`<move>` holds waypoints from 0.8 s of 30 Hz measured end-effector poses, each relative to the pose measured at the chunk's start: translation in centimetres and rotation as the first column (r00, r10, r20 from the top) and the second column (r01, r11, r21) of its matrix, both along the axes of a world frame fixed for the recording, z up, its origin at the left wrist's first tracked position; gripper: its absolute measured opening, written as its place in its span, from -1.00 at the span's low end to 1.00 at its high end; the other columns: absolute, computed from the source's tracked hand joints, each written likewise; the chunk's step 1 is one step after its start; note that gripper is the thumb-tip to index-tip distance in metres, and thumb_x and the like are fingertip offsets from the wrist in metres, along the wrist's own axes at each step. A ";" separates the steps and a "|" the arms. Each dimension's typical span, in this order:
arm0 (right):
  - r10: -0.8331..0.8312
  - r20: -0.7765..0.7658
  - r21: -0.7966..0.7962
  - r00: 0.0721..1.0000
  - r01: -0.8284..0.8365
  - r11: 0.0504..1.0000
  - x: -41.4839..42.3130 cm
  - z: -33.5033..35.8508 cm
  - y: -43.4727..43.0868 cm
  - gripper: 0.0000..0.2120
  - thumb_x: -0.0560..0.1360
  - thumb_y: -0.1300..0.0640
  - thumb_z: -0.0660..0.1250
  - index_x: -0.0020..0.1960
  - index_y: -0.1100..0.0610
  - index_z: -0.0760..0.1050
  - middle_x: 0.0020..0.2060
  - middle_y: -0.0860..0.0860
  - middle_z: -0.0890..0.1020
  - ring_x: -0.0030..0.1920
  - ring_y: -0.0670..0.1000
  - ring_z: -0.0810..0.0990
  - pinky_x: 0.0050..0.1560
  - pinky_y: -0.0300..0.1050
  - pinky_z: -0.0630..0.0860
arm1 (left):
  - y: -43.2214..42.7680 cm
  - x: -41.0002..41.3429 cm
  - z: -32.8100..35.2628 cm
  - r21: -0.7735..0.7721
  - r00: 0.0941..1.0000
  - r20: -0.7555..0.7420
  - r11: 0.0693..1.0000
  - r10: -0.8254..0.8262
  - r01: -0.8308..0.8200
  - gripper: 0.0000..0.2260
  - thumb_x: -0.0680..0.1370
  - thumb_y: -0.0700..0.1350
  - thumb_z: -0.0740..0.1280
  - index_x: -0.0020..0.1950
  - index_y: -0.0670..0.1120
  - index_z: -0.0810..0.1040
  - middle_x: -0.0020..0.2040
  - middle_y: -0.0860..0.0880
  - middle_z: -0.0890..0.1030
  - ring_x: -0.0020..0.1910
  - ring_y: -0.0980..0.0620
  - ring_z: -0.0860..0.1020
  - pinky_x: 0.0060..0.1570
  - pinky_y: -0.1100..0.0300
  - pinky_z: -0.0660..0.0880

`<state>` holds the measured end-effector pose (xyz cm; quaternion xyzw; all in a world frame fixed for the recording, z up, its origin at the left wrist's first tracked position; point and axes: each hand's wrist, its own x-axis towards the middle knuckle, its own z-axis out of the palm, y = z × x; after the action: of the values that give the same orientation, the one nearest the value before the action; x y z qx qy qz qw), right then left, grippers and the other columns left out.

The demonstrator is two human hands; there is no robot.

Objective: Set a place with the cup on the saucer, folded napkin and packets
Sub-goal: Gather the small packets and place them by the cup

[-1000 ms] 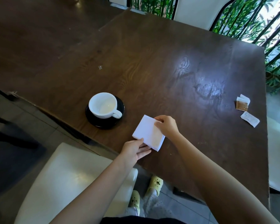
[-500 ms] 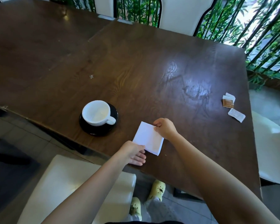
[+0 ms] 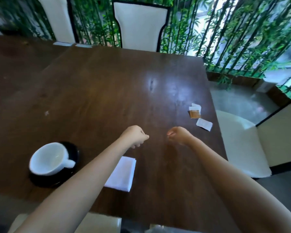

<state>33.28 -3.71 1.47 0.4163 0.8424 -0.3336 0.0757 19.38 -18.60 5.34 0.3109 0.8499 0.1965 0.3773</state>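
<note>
Bearing everything, dark brown wooden table (image 3: 107, 98); white ceramic cup (image 3: 47, 159) on round black saucer (image 3: 40, 181), folded white paper napkin (image 3: 123, 175) just beside for the setting. Left hand (image 3: 134, 136), right hand (image 3: 178, 134) loosely curled, empty; small paper packets (image 3: 203, 124) well apart, likely next.

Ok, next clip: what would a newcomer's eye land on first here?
Two bare forearms reach over the dark table, the left hand and right hand hovering mid-table with loosely curled fingers, holding nothing. Near left, a white cup sits on a black saucer with a folded napkin beside it; three packets lie far right.
</note>
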 end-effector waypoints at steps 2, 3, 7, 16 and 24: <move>-0.048 0.017 0.048 0.999 0.048 0.998 1.9 -0.1 3.1 -0.79 0.47 0.20 0.31 0.07 0.20 0.59 0.10 0.16 0.65 0.15 0.14 0.57 0.14 -0.11 0.45 | 4.1 0.9 0.2 0.013 0.999 -0.006 0.999 -0.050 0.050 -0.79 0.50 -0.01 0.30 -0.10 -0.12 0.63 -0.13 -0.10 0.70 -0.18 -0.07 0.67 -0.12 0.10 0.61; -0.076 0.025 0.071 0.997 0.074 0.995 2.9 -0.3 4.6 -0.80 0.47 0.20 0.29 0.05 0.21 0.59 0.08 0.17 0.65 0.13 0.15 0.58 0.12 -0.10 0.45 | 6.1 1.4 0.1 0.015 0.997 -0.013 0.997 -0.074 0.074 -0.80 0.50 -0.02 0.30 -0.10 -0.13 0.63 -0.12 -0.11 0.71 -0.21 -0.07 0.66 -0.11 0.09 0.61; -0.161 0.037 0.194 0.986 0.151 0.969 6.3 -1.2 10.0 -0.84 0.47 0.21 0.24 -0.04 0.22 0.57 0.02 0.23 0.64 0.11 0.22 0.57 0.02 -0.07 0.44 | 13.8 3.8 -0.5 0.005 0.986 -0.073 0.989 -0.148 0.149 -0.80 0.46 -0.08 0.29 -0.08 -0.14 0.66 -0.12 -0.12 0.71 -0.13 -0.09 0.68 -0.08 0.07 0.63; -0.236 0.110 0.353 0.966 0.184 0.917 9.1 -4.1 16.6 -0.65 0.47 0.13 0.29 0.24 0.14 0.45 0.23 0.16 0.47 0.23 0.21 0.39 0.25 0.00 0.34 | 23.8 7.8 -5.4 0.077 0.990 0.018 0.988 -0.138 0.136 -0.86 0.43 -0.19 0.37 -0.03 -0.05 0.59 0.02 -0.10 0.65 0.00 -0.08 0.62 0.01 0.09 0.58; -0.354 -0.101 0.109 0.930 0.364 0.925 9.2 -4.9 17.2 -0.82 0.43 0.25 0.31 0.01 0.20 0.40 -0.04 0.15 0.56 0.01 0.17 0.51 -0.13 -0.04 0.39 | 25.6 9.2 -7.7 0.103 0.985 0.162 0.994 -0.058 0.041 -0.69 0.47 -0.27 0.31 0.20 -0.10 0.54 0.05 -0.10 0.60 -0.09 -0.03 0.61 -0.15 0.15 0.62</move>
<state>42.46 13.46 -3.43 0.5541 0.7735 -0.3041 -0.0466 28.61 6.98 -2.41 0.3330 0.7970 0.2542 0.4350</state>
